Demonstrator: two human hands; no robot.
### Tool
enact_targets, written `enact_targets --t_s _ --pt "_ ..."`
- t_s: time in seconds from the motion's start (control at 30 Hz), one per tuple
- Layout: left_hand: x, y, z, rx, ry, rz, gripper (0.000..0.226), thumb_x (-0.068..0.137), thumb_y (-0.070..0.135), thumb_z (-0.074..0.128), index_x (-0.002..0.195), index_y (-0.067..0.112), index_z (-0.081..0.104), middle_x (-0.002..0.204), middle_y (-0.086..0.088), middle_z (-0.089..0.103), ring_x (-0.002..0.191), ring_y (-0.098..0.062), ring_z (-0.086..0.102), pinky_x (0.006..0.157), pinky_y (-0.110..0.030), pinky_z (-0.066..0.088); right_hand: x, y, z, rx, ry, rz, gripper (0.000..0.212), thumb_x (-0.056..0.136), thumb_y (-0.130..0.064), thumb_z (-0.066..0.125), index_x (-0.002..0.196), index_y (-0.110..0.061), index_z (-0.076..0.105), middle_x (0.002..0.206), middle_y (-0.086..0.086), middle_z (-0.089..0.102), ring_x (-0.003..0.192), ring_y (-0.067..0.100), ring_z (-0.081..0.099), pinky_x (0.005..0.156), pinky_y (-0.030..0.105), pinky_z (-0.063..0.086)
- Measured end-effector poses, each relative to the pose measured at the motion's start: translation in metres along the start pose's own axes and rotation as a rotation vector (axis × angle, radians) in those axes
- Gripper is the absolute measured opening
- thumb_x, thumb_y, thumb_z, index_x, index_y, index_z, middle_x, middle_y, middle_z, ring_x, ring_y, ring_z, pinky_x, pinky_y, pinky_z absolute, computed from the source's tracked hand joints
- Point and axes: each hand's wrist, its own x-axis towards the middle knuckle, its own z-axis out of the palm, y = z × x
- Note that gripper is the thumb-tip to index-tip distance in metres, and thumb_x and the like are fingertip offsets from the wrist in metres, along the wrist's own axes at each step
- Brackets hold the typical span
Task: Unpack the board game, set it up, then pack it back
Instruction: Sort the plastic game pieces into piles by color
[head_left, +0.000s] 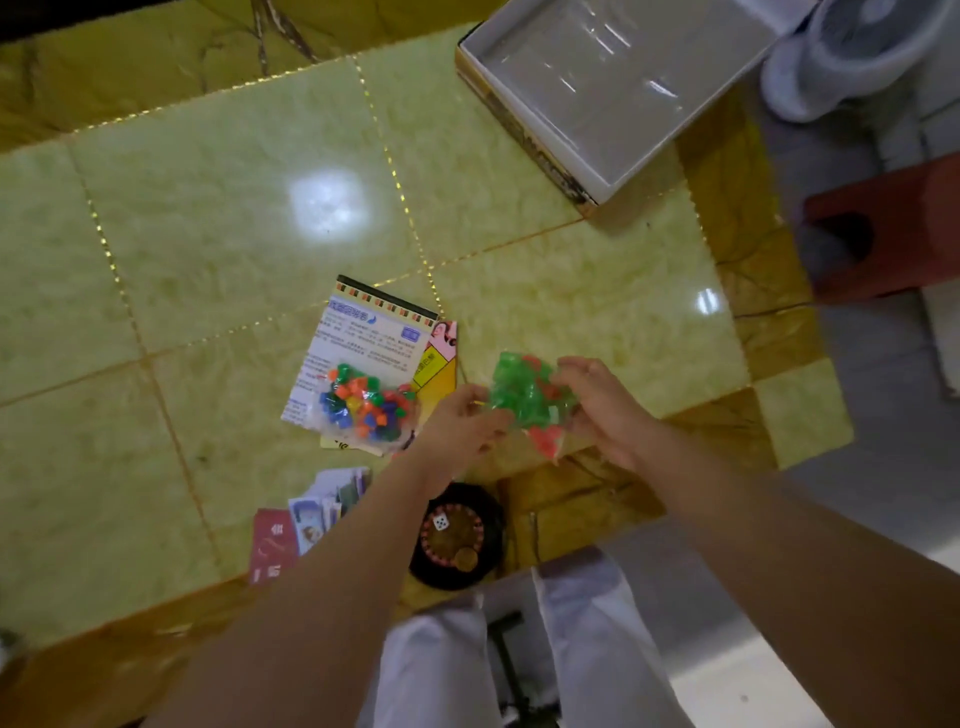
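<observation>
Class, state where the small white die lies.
Head view, bottom centre: the small white die lies inside the round black roulette wheel, right of the loose cards.

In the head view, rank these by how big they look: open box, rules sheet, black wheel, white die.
1. open box, largest, though farthest.
2. rules sheet, partly under a bag of pieces.
3. black wheel, partly behind the left arm.
4. white die, smallest.
</observation>
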Motion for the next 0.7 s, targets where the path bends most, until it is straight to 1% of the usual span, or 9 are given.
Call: enact_targets --t_s 0.1,0.23,0.3,0.37,0.43,0.5,0.57,0.63,0.7 --pt "0.009 -0.009 0.04 0.181 -0.038 0.001 0.018 0.09 0.013 0.065 0.108 0.015 0.059 0.088 0.003 0.062 0.074 -0.008 0.057 0.059 -0.014 0.045 0.0 0.024 -0.041 0.015 0.077 0.027 0.039 0.088 -0.016 0.068 0.123 -0.017 0.051 0.113 0.006 0.06 0.097 0.02 0.065 0.075 0.035 0.056" --pt "0.024 -0.024 0.067 0.338 0.04 -0.017 0.025 0.092 0.021 0.061 0.117 0.017 0.06 0.107 -0.007 0.067 0.086 -0.02 0.061 0.067 -0.025 0.045 0.009 0.056 -0.093 0.097 0.283 0.06 0.04 0.082 -0.022 0.07 0.119 -0.014 0.055 0.115 0.013 0.063 0.099 0.026 0.065 0.087 0.046 0.056" --pt "0.028 -0.03 0.073 0.417 0.075 -0.026 0.021 0.093 0.023 0.057 0.114 0.019 0.061 0.106 -0.007 0.066 0.086 -0.022 0.062 0.067 -0.026 0.044 0.016 0.075 -0.114 0.164 0.335 0.095 0.044 0.081 -0.028 0.069 0.12 -0.012 0.055 0.118 0.015 0.064 0.097 0.028 0.067 0.084 0.046 0.056" --pt "0.03 -0.033 0.079 0.475 0.083 -0.029 0.02 0.095 0.025 0.053 0.113 0.02 0.062 0.101 -0.004 0.064 0.081 -0.02 0.06 0.06 -0.026 0.043 0.021 0.091 -0.125 0.152 0.414 0.12 0.046 0.081 -0.031 0.069 0.121 -0.018 0.052 0.121 0.013 0.062 0.101 0.028 0.064 0.089 0.047 0.054" --pt "0.028 -0.034 0.081 0.529 0.095 -0.001 0.02 0.097 0.024 0.051 0.113 0.02 0.062 0.102 -0.002 0.063 0.082 -0.019 0.059 0.061 -0.026 0.043 0.018 0.095 -0.127 0.048 0.518 0.14 0.056 0.084 -0.035 0.067 0.134 -0.02 0.045 0.132 0.013 0.054 0.114 0.031 0.057 0.098 0.047 0.048" --pt "0.024 -0.033 0.08 0.597 0.138 0.063 0.022 0.097 0.022 0.05 0.114 0.018 0.063 0.105 0.0 0.063 0.084 -0.017 0.059 0.067 -0.027 0.044 0.016 0.092 -0.126 -0.152 0.621 0.191 0.07 0.089 -0.039 0.062 0.147 -0.014 0.032 0.146 0.017 0.038 0.129 0.036 0.043 0.103 0.044 0.04" --pt "0.019 -0.03 0.072 0.639 0.231 0.144 0.022 0.097 0.018 0.049 0.111 0.016 0.065 0.101 0.003 0.062 0.082 -0.014 0.057 0.066 -0.026 0.043 0.009 0.079 -0.118 -0.34 0.748 0.219 0.081 0.09 -0.043 0.06 0.15 -0.007 0.02 0.152 0.02 0.024 0.138 0.037 0.028 0.109 0.045 0.029" --pt "0.012 -0.025 0.059 0.653 0.383 0.22 0.02 0.096 0.016 0.05 0.105 0.015 0.068 0.099 0.002 0.063 0.08 -0.012 0.056 0.064 -0.026 0.042 0.001 0.064 -0.103 -0.462 0.857 0.05 0.071 0.089 -0.037 0.059 0.147 -0.008 0.028 0.149 0.017 0.028 0.136 0.034 0.028 0.107 0.044 0.028" --pt "0.009 -0.022 0.039 0.699 0.567 0.27 0.018 0.092 0.015 0.053 0.103 0.014 0.068 0.105 -0.005 0.059 0.089 -0.017 0.055 0.072 -0.029 0.041 -0.002 0.053 -0.083 -0.481 0.824 -0.232 0.053 0.087 -0.023 0.06 0.136 -0.012 0.043 0.139 0.012 0.037 0.125 0.029 0.039 0.101 0.04 0.035"
